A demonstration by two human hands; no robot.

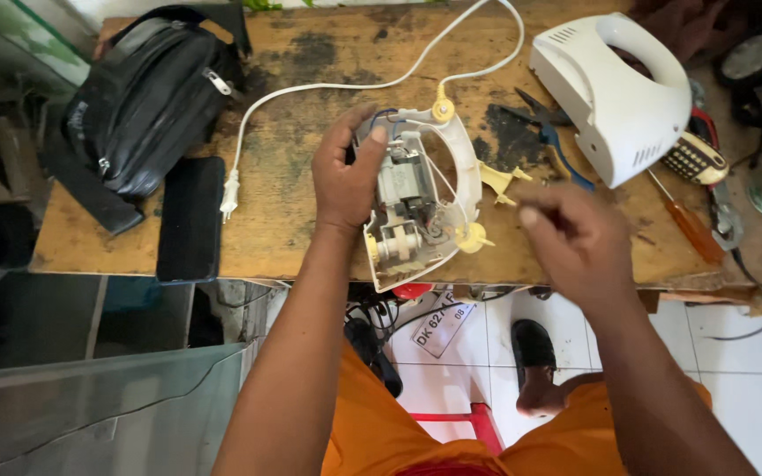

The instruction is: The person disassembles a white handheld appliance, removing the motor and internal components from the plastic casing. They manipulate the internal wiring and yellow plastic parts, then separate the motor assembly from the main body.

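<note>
Left hand [346, 172] clamps opened hand-mixer base [416, 207] steady on workbench [310, 220], motor exposed. Right hand [575, 242] hovers near, fingers curled, blurred; grip contents unclear. Top cover [615, 88] set aside.

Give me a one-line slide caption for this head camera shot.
Left hand steadies an opened hand mixer on a wooden workbench, right hand raised beside it.

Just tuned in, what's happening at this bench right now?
A person has an opened hand mixer body lying on the wooden workbench, motor and gears exposed. The left hand grips its upper edge; the right hand hovers just to its right, fingers pinched, though what they hold is too blurred to tell. The white top cover sits apart, beside pliers and a screwdriver.
</note>
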